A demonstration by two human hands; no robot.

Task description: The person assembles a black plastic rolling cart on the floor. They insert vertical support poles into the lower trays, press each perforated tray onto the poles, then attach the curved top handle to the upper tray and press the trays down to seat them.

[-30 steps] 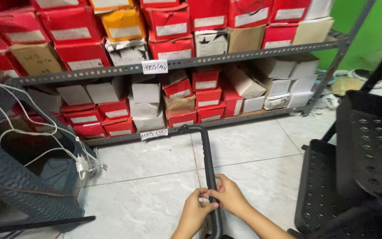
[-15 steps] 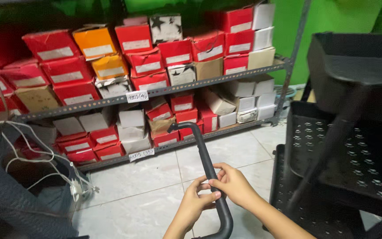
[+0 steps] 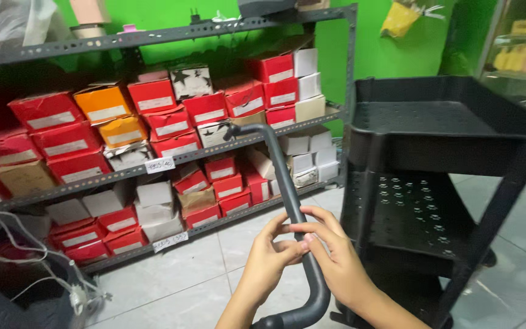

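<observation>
I see bent dark-grey tube handle: rigid, light-looking, smooth. Left hand, right hand pinch mid-shaft; firmer hold near lower bend.

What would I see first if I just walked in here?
Two hands, the left hand and the right hand, hold a curved dark grey tube at the bottom middle. Behind them, a metal shelf rack is packed with red boxes. On the right stands a black plastic cart.
</observation>
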